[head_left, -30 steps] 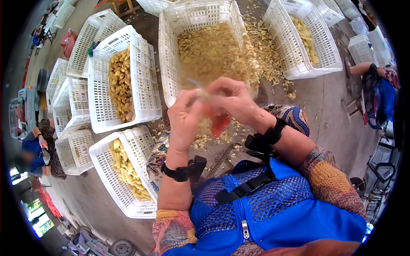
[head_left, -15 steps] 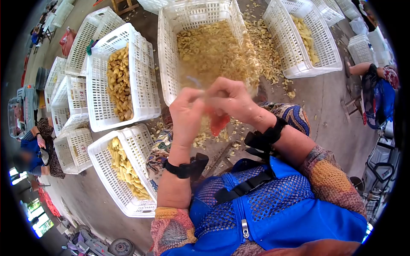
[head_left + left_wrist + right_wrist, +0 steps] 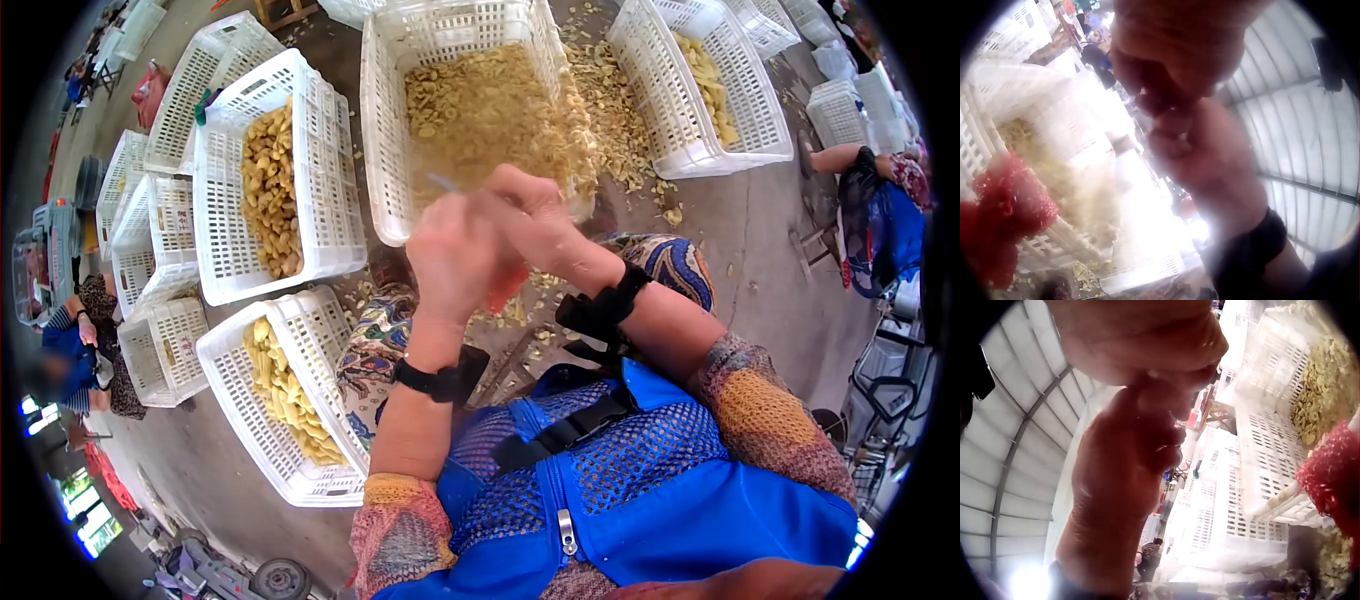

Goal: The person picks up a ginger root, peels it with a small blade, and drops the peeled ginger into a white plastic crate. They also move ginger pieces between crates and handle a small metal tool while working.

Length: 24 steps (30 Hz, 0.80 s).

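Just beyond the hands (image 3: 450, 250), the large crate (image 3: 378, 130) is pale plastic, pierced and dull with grime; the scraps (image 3: 470, 90) inside look rough and crinkled. To their left, a whiter plastic crate (image 3: 335, 190) shows a cleaner, smoother finish. The red material (image 3: 1019, 200) just below them is coarse and fuzzy, like netted cloth. Nearer the body, the blue vest (image 3: 640, 440) joins open mesh to smooth cloth, with a glossy metal zip pull (image 3: 568, 532). The sleeves (image 3: 765, 415) are rough knit; the floor (image 3: 750, 235) is matt.
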{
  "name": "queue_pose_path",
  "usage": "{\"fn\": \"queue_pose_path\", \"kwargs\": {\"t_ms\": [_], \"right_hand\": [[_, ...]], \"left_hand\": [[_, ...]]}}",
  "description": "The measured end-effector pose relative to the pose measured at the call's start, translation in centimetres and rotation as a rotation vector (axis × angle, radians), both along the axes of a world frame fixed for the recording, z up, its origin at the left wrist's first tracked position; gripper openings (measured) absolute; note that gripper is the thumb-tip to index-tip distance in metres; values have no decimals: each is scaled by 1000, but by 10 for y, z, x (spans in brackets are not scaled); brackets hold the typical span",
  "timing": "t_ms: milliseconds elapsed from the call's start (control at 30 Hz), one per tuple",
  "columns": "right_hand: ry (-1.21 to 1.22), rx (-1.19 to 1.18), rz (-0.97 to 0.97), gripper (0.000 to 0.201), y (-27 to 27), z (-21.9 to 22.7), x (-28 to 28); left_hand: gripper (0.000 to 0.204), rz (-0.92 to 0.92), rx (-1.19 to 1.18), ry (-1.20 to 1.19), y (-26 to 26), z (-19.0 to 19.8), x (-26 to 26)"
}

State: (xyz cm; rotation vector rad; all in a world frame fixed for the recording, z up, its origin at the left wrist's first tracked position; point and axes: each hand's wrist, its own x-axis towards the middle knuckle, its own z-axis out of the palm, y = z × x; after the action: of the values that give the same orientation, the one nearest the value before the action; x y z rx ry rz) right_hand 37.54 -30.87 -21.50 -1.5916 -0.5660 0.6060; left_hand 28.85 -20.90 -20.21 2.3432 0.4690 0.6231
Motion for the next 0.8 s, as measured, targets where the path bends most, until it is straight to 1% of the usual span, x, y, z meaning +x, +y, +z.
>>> {"fn": "queue_pose_path", "kwargs": {"t_ms": [67,100,233,333,367,433,467,567,667,800], "right_hand": [[21,55,5,9,1,5,-2],[-29,78,-8,9,2,5,-4],[-224,172,-49,6,8,-3,-6],[-316,229,-87,6,11,-15,-8],[-340,247,-102,7,12,-17,-8],[-108,178,-114,7,11,-5,-10],[8,146,-118,8,11,2,-9],[336,47,-108,10,12,12,1],[411,110,-93,12,11,14,1],[390,137,-88,12,9,7,4]], "left_hand": [[10,35,-147,-25,-1,0,1],[11,52,-220,-37,-2,0,1],[9,116,-244,-81,-5,-8,1],[9,135,-408,-78,-5,-12,0],[10,152,-511,-93,-3,-15,0],[12,179,-716,-124,4,-27,1],[13,177,-673,-106,7,-31,1],[12,181,-926,-92,8,-12,-1],[11,177,-1000,-157,10,-10,1],[11,165,-1117,-200,10,1,-2]]}}
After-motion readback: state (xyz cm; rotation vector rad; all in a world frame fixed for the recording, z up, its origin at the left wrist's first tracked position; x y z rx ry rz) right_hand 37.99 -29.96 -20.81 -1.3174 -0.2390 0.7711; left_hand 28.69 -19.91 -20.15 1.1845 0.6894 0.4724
